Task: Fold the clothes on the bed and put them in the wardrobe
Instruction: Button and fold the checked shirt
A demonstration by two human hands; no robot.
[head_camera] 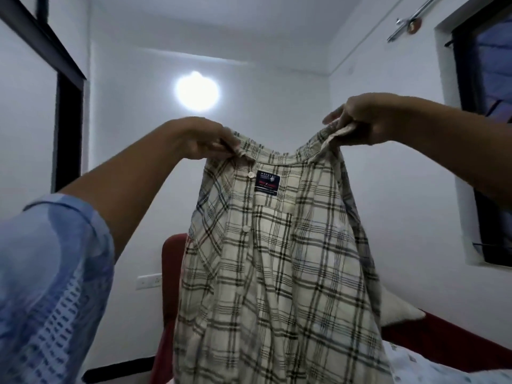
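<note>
Holding the plaid shirt [277,259] up in front of me, I have both hands pinching its collar, left hand [205,139] at one end and right hand [363,120] at the other, so it hangs open above the bed [443,367]. I would level my grips and let the placket hang straight before laying it flat. A wall lamp [197,91] glows beyond.

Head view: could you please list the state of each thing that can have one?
Checked shirt: unfolded, hanging in the air, top buttons undone.
Left hand: pinches the shirt's collar edge.
Right hand: grips the shirt's other shoulder.
Wall light: on.
Pillow: lying on the bed.
</note>
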